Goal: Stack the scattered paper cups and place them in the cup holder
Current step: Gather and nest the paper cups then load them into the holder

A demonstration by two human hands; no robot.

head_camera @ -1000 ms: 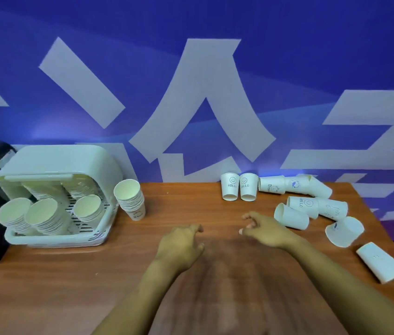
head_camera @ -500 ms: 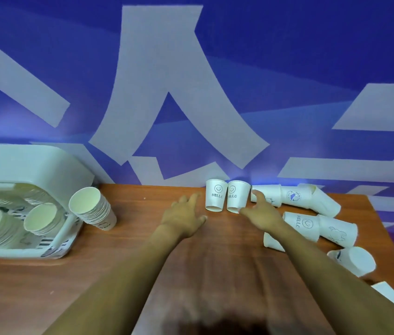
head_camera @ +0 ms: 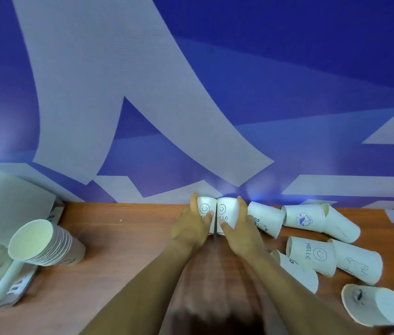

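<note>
From the head view, both hands reach to the far edge of the wooden tabletop (head_camera: 128, 240), where two upright paper cups stand touching each other against the blue wall. The left hand (head_camera: 191, 228) curls its fingers and thumb round the left smiley cup (head_camera: 205, 209); the right hand (head_camera: 240, 232) wraps the right smiley cup (head_camera: 226, 210) the same way. Both cups read "HELLO" and rest on the tabletop.

Just right of the right hand lies a scatter of loose cups (head_camera: 312, 238) on their sides, some touching; one beside the right wrist is partly hidden by the forearm. The tipped cup (head_camera: 374, 305) nearest the camera, right of the right forearm, shows a dark mark near its rim; nothing can be made out inside the others.

Well to the left of the left hand sits the cup holder (head_camera: 5, 284), pale and cut off by the frame edge, with the mouths of nested cups showing inside it. A leaning stack of cups (head_camera: 43, 243) rests against its near rim, its open mouth facing the camera and its base on the tabletop.
</note>
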